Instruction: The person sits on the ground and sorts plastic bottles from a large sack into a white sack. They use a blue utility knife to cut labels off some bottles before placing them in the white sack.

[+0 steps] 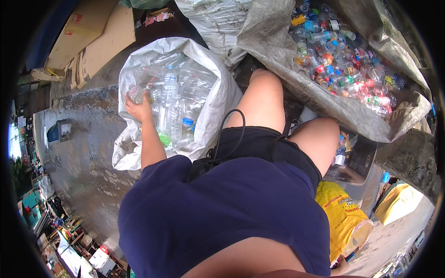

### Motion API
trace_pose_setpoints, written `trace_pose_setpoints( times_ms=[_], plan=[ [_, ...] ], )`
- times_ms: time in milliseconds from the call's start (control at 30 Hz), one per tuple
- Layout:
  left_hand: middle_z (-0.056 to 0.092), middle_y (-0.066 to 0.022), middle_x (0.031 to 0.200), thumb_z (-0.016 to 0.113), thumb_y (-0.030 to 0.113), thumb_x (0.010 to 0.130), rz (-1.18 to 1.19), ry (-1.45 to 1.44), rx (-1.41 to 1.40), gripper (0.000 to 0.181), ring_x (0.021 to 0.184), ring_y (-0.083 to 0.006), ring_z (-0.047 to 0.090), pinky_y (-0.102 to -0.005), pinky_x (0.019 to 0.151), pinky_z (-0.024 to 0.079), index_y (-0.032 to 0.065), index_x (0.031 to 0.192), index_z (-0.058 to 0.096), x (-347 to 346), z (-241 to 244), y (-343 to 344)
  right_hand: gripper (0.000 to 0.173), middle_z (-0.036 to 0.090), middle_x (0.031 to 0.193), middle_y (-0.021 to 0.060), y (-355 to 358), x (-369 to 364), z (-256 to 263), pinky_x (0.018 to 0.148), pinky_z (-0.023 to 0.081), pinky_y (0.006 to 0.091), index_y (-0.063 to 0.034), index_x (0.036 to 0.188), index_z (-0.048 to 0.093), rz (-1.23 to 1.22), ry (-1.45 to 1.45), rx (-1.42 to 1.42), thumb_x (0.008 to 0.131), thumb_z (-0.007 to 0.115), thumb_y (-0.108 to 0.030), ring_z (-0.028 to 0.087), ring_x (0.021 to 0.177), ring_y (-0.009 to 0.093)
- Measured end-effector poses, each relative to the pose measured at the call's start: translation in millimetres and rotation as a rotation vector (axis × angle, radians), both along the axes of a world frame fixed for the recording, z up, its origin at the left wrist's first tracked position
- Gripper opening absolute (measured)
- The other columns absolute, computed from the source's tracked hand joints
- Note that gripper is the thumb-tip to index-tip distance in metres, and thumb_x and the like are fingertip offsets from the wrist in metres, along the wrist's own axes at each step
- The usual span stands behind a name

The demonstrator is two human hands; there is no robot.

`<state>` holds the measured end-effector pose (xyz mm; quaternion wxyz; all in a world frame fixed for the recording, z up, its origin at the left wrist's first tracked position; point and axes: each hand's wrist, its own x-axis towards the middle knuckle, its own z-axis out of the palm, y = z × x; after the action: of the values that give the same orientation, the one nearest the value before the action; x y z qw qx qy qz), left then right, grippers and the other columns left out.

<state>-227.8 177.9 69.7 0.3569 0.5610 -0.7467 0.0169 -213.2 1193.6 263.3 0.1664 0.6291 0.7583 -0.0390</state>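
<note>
My left hand (139, 108) grips a clear plastic bottle (136, 94) at the left side of an open white woven sack (208, 74). Clear bottles fill the sack, among them a tall one with a blue cap (169, 85) and a ribbed one (176, 118). Green plastic (164, 138) shows near the sack's lower edge. At the bottom right, my right hand (342, 267) is closed around a slim blue and dark object (349, 256), too small to identify. That hand is beside a yellow plastic bag (342, 205).
A large grey sack (274, 66) at the upper right holds many coloured-cap bottles (347, 66). Flattened cardboard (104, 45) leans at the upper left. A dark perforated crate (354, 163) stands right of my legs. Wet concrete (83, 156) spreads to the left, with clutter beyond.
</note>
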Motion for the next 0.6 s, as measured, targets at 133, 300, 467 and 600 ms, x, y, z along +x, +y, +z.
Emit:
trace_pose_setpoints(
  times_ms=[133,300,467,600],
  plan=[
    [0.045,-0.018,0.123,0.078,0.043,0.061,0.101,0.012,0.19,0.085,0.115,-0.0367,0.042,-0.045,0.096,0.035,0.0118,0.131,0.04,27,-26,4,0.031,0.047,0.062,0.0014,19,2,1,0.036,0.029,0.0248,-0.0023,0.086,0.056,-0.124,0.001,0.009,0.077,0.069,-0.029,0.036,0.042,0.011],
    [0.036,-0.0196,0.135,0.077,0.042,0.063,0.098,-0.158,0.299,0.094,0.123,-0.038,0.035,-0.0454,0.102,0.031,0.0084,0.138,0.03,51,-20,-2,0.035,0.047,0.065,0.0016,54,-41,47,0.037,0.031,0.0247,-0.0028,0.092,0.057,-0.218,0.249,0.186,0.077,0.07,-0.031,0.037,0.044,0.012],
    [0.04,-0.0178,0.132,0.072,0.033,0.07,0.014,-0.007,0.16,0.074,0.123,-0.0359,0.036,-0.0454,0.102,0.03,0.0092,0.132,0.04,23,-3,12,0.035,0.044,0.06,0.0014,-14,-187,89,0.034,0.032,0.0246,-0.0046,0.083,0.051,0.418,0.736,0.118,0.077,0.069,-0.034,0.037,0.039,0.01],
    [0.042,-0.0156,0.131,0.071,0.027,0.073,-0.342,0.051,0.026,0.063,0.123,-0.0338,0.036,-0.0451,0.101,0.029,0.0098,0.128,0.046,-64,-12,48,0.019,0.049,0.064,-0.0026,-207,-368,102,0.043,0.035,0.0209,-0.0025,0.096,0.058,0.851,0.757,-0.244,0.086,0.059,-0.018,0.043,0.048,0.005]
  ],
)
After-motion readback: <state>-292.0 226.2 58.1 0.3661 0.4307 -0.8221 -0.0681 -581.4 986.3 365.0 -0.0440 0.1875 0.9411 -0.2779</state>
